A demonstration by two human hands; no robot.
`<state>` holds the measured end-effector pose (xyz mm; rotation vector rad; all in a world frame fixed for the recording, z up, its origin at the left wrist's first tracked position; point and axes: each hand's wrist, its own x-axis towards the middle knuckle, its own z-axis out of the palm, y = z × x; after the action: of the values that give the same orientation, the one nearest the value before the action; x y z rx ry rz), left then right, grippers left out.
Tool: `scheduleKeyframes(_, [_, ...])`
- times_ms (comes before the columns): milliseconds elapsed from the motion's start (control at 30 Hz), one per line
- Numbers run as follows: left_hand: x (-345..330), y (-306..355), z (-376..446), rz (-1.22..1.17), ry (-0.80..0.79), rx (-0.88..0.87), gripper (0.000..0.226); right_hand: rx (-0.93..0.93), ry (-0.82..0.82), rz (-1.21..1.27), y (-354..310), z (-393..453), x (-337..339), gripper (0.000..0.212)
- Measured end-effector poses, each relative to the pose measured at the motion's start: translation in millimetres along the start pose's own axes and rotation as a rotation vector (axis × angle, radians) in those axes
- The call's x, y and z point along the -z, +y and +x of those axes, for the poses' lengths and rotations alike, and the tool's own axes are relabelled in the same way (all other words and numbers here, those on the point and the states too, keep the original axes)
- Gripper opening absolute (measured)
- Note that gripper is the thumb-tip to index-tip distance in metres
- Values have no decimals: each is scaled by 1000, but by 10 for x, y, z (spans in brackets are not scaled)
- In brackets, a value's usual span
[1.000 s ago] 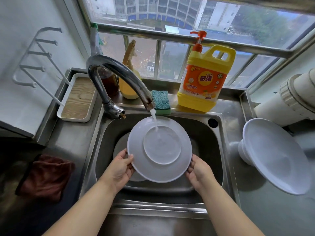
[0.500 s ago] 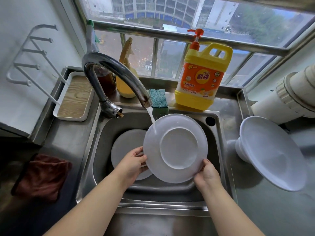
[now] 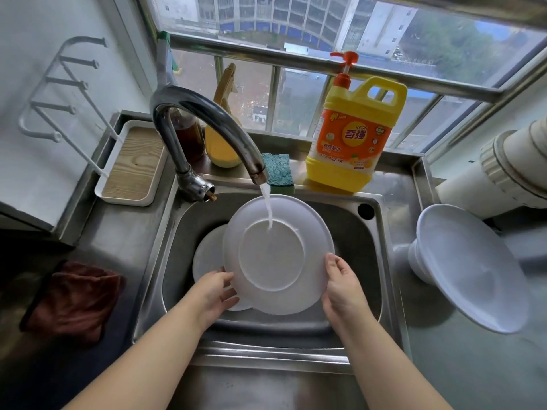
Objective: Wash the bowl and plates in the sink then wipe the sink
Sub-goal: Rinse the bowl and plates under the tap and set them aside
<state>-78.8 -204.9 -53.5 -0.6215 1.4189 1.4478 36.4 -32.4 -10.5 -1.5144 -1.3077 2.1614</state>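
Observation:
A white plate [image 3: 275,253] is held tilted over the steel sink [image 3: 367,261], its underside toward me, with water from the tap [image 3: 213,125] falling on its foot ring. My left hand [image 3: 214,291] grips its lower left rim. My right hand [image 3: 340,279] holds its right rim with thumb on the face. A second white plate [image 3: 208,255] lies in the sink, partly hidden behind the held one. A white bowl [image 3: 470,267] lies on its side on the counter to the right.
A yellow dish-soap jug [image 3: 352,143] and a teal sponge [image 3: 276,171] stand on the ledge behind the sink. A brown cloth [image 3: 74,300] lies on the left counter. A wooden-bottomed tray [image 3: 133,164] and a wall rack [image 3: 56,93] sit at the left.
The plate has shifted left and back under the water stream. My right hand has moved up its right rim; my left hand stays on the lower left edge.

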Motion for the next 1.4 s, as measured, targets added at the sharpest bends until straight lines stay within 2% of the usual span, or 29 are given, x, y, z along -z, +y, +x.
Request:
scheduleKeyframes(100, [74, -23, -8, -51, 45, 28, 27, 57, -55, -36, -20, -115, -123, 22])
scheduleKeyframes(333, [186, -60, -22, -97, 101, 64, 30, 64, -106, -216, -41, -199, -279, 23])
scheduleKeyframes(500, [241, -27, -102, -198, 111, 47, 31, 37, -115, -194, -86, -223, -399, 21])
scheduleKeyframes(633, [271, 11, -136, -339, 122, -21, 37, -24, -59, -106, -110, -197, -496, 16])
scheduleKeyframes(733, [303, 80, -157, -426, 107, -86, 29, -117, 0, 43, -123, -155, -518, 12])
scheduleKeyframes(833, [311, 150, -180, -477, 68, -130, 21, -189, 34, 241, -113, -128, -494, 13])
scheduleKeyframes(967, [241, 213, -220, -499, -25, -173, 21, -219, 41, 378, -94, -146, -459, 7])
scheduleKeyframes(1200, [25, 277, -312, -425, -187, -181, 30, -210, 100, 512, -168, -204, -328, 12])
scheduleKeyframes(1333, [-71, 277, -337, -359, -211, -170, 30, -187, 79, 537, -154, -215, -187, 9])
scheduleKeyframes(1400, [-96, 266, -337, -332, -208, -158, 28, -164, 60, 531, -127, -219, -122, 15])
